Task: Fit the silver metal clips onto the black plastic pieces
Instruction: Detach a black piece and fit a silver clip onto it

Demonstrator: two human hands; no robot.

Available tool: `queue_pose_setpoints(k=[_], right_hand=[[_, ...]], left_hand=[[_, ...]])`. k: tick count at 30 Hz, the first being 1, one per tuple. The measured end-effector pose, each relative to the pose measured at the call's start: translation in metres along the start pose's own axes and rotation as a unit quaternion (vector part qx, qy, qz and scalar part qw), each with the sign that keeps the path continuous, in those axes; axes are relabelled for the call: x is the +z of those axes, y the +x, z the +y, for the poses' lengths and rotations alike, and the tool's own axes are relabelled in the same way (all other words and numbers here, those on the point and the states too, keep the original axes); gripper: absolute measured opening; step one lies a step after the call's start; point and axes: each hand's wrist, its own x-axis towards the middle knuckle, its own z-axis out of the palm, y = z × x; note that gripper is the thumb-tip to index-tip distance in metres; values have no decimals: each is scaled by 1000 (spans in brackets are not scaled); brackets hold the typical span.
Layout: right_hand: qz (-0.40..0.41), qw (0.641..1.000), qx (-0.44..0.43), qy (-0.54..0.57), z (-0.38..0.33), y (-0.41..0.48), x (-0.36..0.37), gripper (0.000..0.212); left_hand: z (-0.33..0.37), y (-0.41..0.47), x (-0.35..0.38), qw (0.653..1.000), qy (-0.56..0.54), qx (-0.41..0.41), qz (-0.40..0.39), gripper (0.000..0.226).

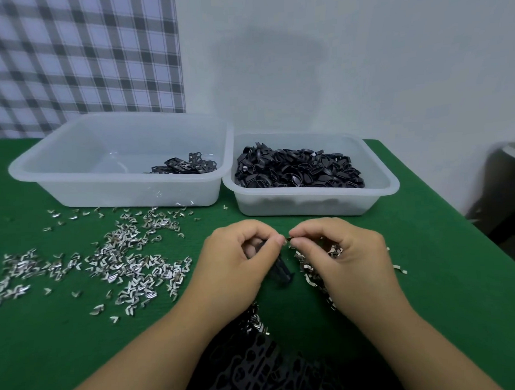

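Observation:
My left hand [238, 259] grips a black plastic piece [279, 270] that sticks out below my curled fingers, just above the green table. My right hand [337, 250] pinches a small silver metal clip [289, 240] between thumb and forefinger, right beside the left fingertips. More loose silver clips [121, 263] lie scattered across the cloth to the left, and some lie under my right hand. A heap of black plastic strips [256, 367] lies at the table's near edge between my forearms.
Two translucent plastic bins stand at the back: the left bin [45, 179] holds a few black pieces, the right bin [390, 187] is heaped with black plastic pieces. The green table [443, 276] ends at the right, where a dark object stands beside the wall.

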Motion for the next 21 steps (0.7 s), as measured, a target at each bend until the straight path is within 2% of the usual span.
queue_pose_setpoints(k=[5, 12, 16, 21], right_hand=[[19, 999, -8, -39, 4, 1, -4, 22], [-47, 998, 28, -15, 2, 1, -3, 17], [-62, 997, -8, -42, 1, 1, -2, 14], [-34, 994, -78, -73, 0, 1, -1, 10]], left_hand=[[2, 0, -1, 995, -91, -37, -6, 22], [0, 0, 0, 999, -40, -29, -7, 8], [-1, 1, 0, 1000, 18, 8, 0, 9], [0, 2, -1, 1000, -22, -18, 6, 11]])
